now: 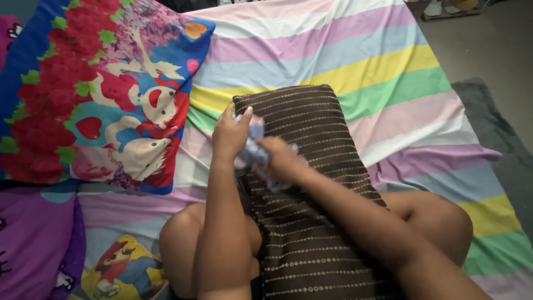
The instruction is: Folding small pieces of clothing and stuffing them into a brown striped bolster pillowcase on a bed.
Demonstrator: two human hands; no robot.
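Note:
A long brown pillow (311,128) with pale dotted stripes lies across my lap, its far end resting on the striped bedsheet. Both my hands sit on its upper part. My left hand (230,136) and my right hand (280,155) are closed together on a small crumpled bundle of pale bluish cloth or paper (254,151), which is blurred. My bare knees show on either side of the pillow.
A pastel rainbow-striped sheet (377,72) covers the bed. A bright cartoon-print pillow (111,94) with red flowers lies at the left, with a purple cartoon cloth (33,239) below it. A grey rug (499,128) and bare floor lie to the right.

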